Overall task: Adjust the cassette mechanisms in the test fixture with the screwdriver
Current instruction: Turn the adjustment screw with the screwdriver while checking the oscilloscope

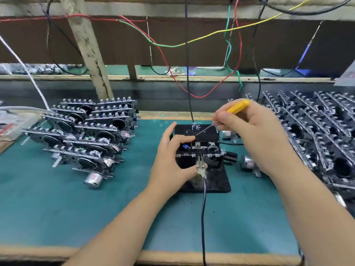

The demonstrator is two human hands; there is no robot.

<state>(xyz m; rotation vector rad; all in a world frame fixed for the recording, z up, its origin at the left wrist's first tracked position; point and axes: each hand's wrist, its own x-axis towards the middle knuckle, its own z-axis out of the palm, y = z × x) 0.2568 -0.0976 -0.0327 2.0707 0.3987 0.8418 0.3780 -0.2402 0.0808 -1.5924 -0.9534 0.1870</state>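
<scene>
Right hand (249,131) fingers pinching screwdriver (237,109), left hand (171,160) fingers curled — gripping test fixture (197,131)

Open mat (57,208) in front of fixture (207,181). Mechanism stacks left (86,135) and right (317,135) flank it. Wires (192,54) hang overhead.

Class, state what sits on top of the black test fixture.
A cassette mechanism sits on the test fixture, gripped by the left hand. The right hand holds a yellow screwdriver over it. Its underside is hidden.
</scene>
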